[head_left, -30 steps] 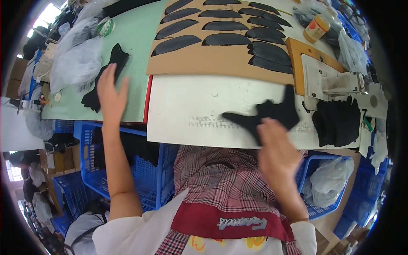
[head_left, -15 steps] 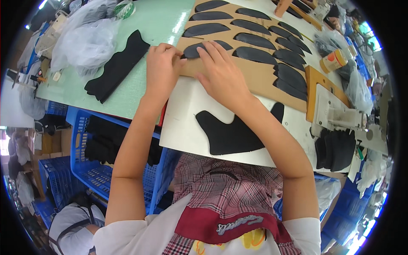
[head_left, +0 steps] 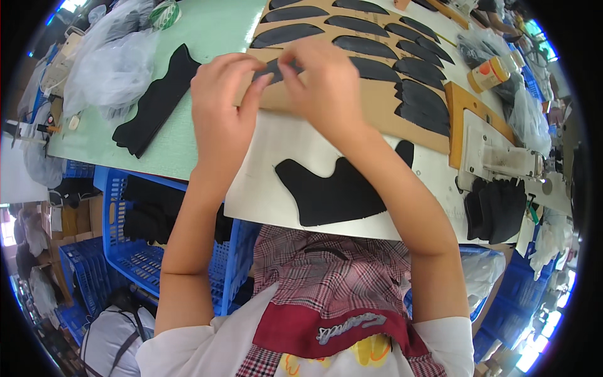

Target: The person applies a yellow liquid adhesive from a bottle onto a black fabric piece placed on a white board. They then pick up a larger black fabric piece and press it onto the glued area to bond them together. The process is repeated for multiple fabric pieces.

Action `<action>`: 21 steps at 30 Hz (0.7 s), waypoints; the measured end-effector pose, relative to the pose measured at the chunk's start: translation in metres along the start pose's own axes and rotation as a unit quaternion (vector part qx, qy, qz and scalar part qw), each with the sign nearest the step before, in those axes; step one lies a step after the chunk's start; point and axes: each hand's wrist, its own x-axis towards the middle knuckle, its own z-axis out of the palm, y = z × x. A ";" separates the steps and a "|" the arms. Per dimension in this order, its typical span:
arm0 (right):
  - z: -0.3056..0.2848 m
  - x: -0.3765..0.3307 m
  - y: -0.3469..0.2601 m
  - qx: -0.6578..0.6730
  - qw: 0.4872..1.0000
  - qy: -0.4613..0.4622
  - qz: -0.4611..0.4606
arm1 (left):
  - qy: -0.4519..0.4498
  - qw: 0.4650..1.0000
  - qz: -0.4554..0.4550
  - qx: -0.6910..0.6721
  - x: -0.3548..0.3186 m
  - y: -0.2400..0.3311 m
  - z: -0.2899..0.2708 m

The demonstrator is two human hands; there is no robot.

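Observation:
My left hand is raised at the cardboard's left edge, fingers curved and thumb apart from them. My right hand faces it, its slightly blurred fingers curled together; whatever they pinch is hidden. Between the hands, a black leaf-shaped piece lies on the brown cardboard sheet, partly covered by my fingers. Rows of similar shiny black pieces fill the rest of the sheet. Nearer to me, a black curved cloth cut-out rests on the white table, partly under my right forearm.
Left, a stack of black wavy-edged cloth and clear plastic bags lie on the green tabletop. A blue crate with black cloth stands below. Right are a sewing machine, black pieces and a yellow-labelled jar.
Both hands have lifted off the cardboard's front-left piece; my left hand's thumb has opened away and my right fingers have curled. The whole view has shifted slightly.

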 end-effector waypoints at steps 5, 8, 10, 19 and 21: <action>-0.064 -0.010 0.003 0.144 0.980 0.040 0.132 | -0.049 0.979 -0.182 -0.079 -0.024 0.022 -0.013; -0.050 -0.018 0.011 0.057 0.996 -0.013 0.059 | -0.047 0.974 -0.222 -0.018 -0.040 0.010 -0.012; -0.018 -0.023 0.006 -0.022 0.999 -0.039 -0.028 | -0.020 0.964 -0.265 -0.013 -0.043 0.002 -0.015; 0.057 -0.032 0.000 -0.248 0.941 -0.088 -0.211 | -0.065 0.957 -0.284 0.011 -0.063 -0.007 -0.024; 0.046 -0.035 -0.004 -0.295 0.912 -0.087 -0.272 | -0.055 0.955 -0.290 -0.014 -0.067 -0.009 -0.021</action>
